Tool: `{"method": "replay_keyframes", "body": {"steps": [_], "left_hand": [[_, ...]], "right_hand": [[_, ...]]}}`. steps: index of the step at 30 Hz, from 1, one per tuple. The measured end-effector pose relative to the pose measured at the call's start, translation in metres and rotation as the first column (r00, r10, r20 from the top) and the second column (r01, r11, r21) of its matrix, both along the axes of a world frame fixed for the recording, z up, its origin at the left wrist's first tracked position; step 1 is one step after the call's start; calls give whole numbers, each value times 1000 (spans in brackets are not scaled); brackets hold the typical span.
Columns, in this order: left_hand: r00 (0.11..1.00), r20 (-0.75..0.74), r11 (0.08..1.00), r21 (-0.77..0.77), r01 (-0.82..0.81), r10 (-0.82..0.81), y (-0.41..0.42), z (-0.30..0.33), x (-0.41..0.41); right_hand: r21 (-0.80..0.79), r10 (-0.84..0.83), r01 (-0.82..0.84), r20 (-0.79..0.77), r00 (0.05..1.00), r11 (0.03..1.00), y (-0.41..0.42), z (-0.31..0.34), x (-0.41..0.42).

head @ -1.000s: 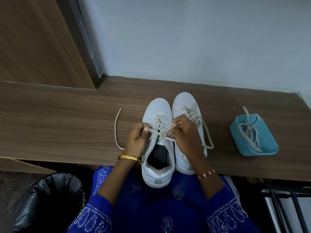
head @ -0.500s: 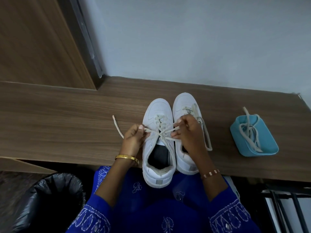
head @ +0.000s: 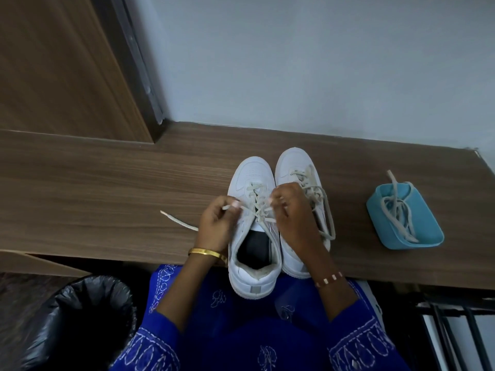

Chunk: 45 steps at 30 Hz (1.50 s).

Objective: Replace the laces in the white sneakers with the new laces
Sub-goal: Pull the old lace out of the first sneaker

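Note:
Two white sneakers stand side by side on the wooden desk point(head: 107, 188), toes away from me. The left sneaker point(head: 253, 236) overhangs the front edge, its off-white lace point(head: 258, 207) crossed over the eyelets. My left hand point(head: 217, 228) pinches one lace end beside the shoe; the free tail point(head: 178, 223) trails left over the wood. My right hand point(head: 292, 218) pinches the other end over the tongue and covers part of the right sneaker point(head: 297, 167), whose lace point(head: 328, 210) hangs loose down its right side.
A light blue tray point(head: 426, 236) holding more off-white laces sits on the desk at the right. A black-lined waste bin point(head: 80, 317) stands on the floor at lower left. A grey wall is behind the desk and a wooden panel at upper left.
My left hand has pulled its lace end through, so the loose tail on the desk has shortened and straightened. My right hand has shifted up along the lacing.

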State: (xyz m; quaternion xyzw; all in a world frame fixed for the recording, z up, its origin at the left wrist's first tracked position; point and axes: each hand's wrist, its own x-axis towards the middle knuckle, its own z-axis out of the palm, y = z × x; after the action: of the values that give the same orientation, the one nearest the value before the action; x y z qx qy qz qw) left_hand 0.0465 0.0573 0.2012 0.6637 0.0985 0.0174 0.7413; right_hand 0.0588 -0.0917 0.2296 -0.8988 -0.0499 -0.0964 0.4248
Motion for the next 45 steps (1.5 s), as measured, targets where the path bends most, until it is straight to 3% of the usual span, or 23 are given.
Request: {"method": "replay_keyframes", "body": {"steps": [2,4,5,7,9,12,15,20,25,28,30,31,33,35,37,39,42,45], "left_hand": [[982,-157,943,-298,-150,107,5,-1,1],[972,-194,925,-327,-195,136,8,2,-1],[974,-183,938,-294,-182,132,7,5,-3],[990,-94,978,-170,-122,107,2,11,-5],[991,133,993,114,-14,-1,2,14,-6],[940,265,865,498,58,-215,2,12,-3],[942,276,800,600,-14,-191,0,7,0],[967,209,886,463,32,-144,-1,8,-5],[976,201,926,378,3,-85,1,10,-6],[986,91,983,106,-148,139,12,12,-2],[960,-45,955,-96,-279,276,26,15,2],[949,-77,944,-103,-312,305,32,15,3],[950,-53,951,46,-306,309,35,15,1],[958,46,915,287,-284,283,30,14,-3],[952,228,787,541,-297,202,24,16,-6],[943,334,671,698,-250,5,16,18,-7],[940,273,557,822,-117,-205,2,19,-7],[932,276,552,827,-107,-233,-5,14,-8]], "right_hand": [[187,-144,147,-30,989,971,-2,6,1],[245,-194,187,2,981,951,-3,10,-1],[176,-178,162,79,981,971,-3,10,-2],[-56,-64,76,185,981,996,-1,7,-6],[-227,48,-7,175,983,974,1,3,-9],[-311,129,-68,181,975,948,1,4,-11],[-324,152,-82,197,969,942,0,5,-10],[-344,209,-148,147,967,927,3,-3,-8],[-372,164,-110,118,979,922,3,-3,-6],[-279,76,-38,130,989,960,4,-1,-8],[-124,-67,88,167,984,988,3,5,-11],[-62,-124,136,171,977,989,2,7,-11],[-38,-141,148,149,979,988,0,9,-12],[-139,-57,78,150,987,987,-1,9,-12],[-273,74,-39,119,990,961,-1,6,-12],[-360,163,-120,93,982,925,2,3,-12],[-394,172,-131,69,983,910,4,2,-11],[-349,155,-132,38,987,928,2,3,-11]]}}
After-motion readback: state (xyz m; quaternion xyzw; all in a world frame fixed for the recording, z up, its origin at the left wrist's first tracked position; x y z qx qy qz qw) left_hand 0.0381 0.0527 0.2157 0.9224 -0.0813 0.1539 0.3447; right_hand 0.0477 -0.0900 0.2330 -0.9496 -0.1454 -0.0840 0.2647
